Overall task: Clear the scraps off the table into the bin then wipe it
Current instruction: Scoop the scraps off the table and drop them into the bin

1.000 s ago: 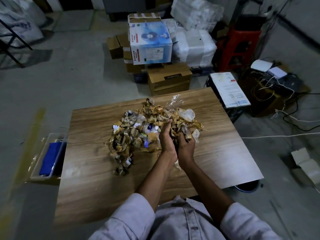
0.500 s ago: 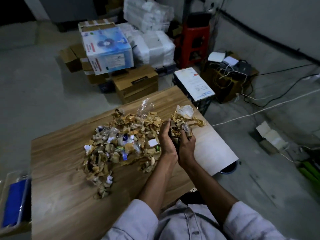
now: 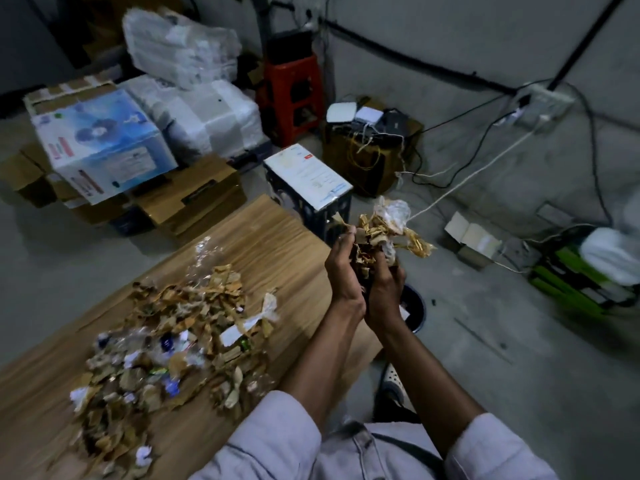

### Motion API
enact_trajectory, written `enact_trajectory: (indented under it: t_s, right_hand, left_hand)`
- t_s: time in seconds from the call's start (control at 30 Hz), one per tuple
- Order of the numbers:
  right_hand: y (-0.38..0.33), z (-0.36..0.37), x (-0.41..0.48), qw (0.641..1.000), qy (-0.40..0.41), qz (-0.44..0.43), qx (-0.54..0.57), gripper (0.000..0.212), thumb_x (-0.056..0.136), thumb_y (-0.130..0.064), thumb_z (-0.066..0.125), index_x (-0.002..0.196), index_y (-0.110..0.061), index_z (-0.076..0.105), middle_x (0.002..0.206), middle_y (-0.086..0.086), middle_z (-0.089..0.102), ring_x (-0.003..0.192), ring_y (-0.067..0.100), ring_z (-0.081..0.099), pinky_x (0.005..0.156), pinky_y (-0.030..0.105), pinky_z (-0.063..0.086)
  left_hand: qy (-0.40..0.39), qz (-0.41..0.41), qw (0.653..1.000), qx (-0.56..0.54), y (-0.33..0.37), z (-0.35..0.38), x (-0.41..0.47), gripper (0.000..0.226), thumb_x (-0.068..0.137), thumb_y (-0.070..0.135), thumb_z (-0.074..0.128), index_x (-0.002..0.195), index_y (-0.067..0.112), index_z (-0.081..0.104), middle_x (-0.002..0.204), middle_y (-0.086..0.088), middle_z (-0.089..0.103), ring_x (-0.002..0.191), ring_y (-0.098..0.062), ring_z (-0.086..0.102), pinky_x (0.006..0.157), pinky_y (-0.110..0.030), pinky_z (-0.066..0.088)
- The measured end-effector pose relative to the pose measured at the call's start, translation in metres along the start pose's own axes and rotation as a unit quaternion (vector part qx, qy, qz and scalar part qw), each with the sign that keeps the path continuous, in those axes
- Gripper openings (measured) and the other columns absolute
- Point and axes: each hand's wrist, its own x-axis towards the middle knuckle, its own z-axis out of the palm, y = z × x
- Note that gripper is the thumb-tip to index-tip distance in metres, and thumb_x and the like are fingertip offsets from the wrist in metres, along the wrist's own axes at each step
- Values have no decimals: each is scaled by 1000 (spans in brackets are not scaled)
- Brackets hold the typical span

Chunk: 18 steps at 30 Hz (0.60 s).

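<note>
A heap of brown paper, cardboard and plastic scraps (image 3: 173, 341) lies on the wooden table (image 3: 263, 244). My left hand (image 3: 343, 271) and my right hand (image 3: 384, 285) are cupped together round a bunch of scraps (image 3: 381, 230), lifted off the table past its right edge. The bunch holds brown strips and a crumpled clear wrapper. Below my hands, on the floor beside the table, stands a dark round bin (image 3: 414, 306), mostly hidden by my right forearm.
Cardboard boxes (image 3: 194, 202), a blue and white box (image 3: 100, 143) and white sacks (image 3: 207, 119) crowd the floor beyond the table. A red stool (image 3: 291, 95), a dark box with a white top (image 3: 308, 178), cables (image 3: 485, 168) and a small open carton (image 3: 471, 237) lie to the right.
Both hands have lifted the gathered bunch of scraps off the table and carried it right, past the table's edge and over the bin. My view has swung to the right.
</note>
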Motion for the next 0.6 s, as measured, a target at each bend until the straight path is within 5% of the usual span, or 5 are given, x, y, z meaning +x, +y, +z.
enact_trajectory:
  t_s: [0.1,0.17,0.27,0.43,0.6]
  right_hand:
    - [-16,-32,35,999,25,-21,-31,21,105,-7,51,111,-13,71,102,0,78,99,18,74,79,28,57]
    - [-28,-55,63,997,48,-21,-55,24,105,-9,51,107,-18,73,100,-3,79,99,17,73,79,27,57]
    - [-35,-94,110,993,76,-24,-87,23,99,-27,56,101,-29,78,101,-6,79,101,19,73,85,33,57]
    - [-3,-159,197,988,123,28,-92,28,91,-26,59,110,-12,75,110,9,78,105,26,73,91,40,57]
    - [73,-208,269,978,135,107,-122,27,89,-20,62,109,-8,76,109,11,78,106,33,72,91,41,57]
  left_hand:
    - [-6,-19,1000,20,-30,41,14,27,90,36,67,103,16,78,109,-11,76,105,-26,72,93,-39,56]
    - [-11,-34,999,39,-54,70,26,31,88,38,72,107,14,77,111,-10,76,106,-24,72,93,-36,57]
    - [-6,-54,997,60,-101,107,54,18,99,20,61,104,10,75,98,-2,79,94,-13,74,81,-26,58]
    - [49,-128,988,71,-179,139,109,29,100,18,60,118,-3,69,115,-21,73,109,-34,70,96,-41,56]
    - [126,-177,975,37,-264,127,175,34,85,35,76,105,7,75,110,-20,73,103,-31,68,99,-43,52]
